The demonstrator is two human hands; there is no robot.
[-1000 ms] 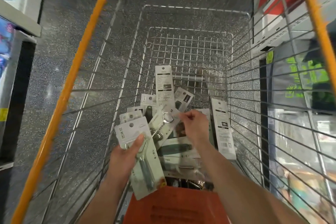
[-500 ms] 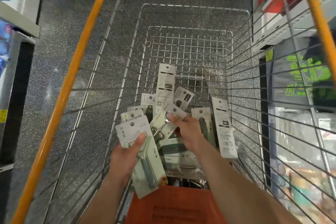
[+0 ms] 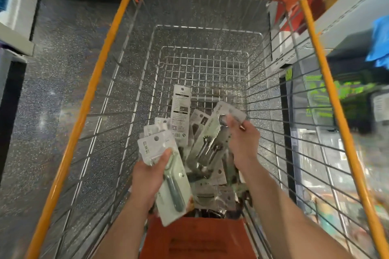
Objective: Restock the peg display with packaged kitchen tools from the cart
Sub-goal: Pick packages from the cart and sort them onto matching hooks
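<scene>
Your left hand (image 3: 150,174) grips a carded peeler pack (image 3: 153,145), thumb curled across its front, low over the near end of the cart (image 3: 99,69). Your right hand (image 3: 245,143) pinches the top of a second carded tool pack (image 3: 208,139), holding it tilted above the loose pile of packs (image 3: 182,107) lying at that same near end.
</scene>
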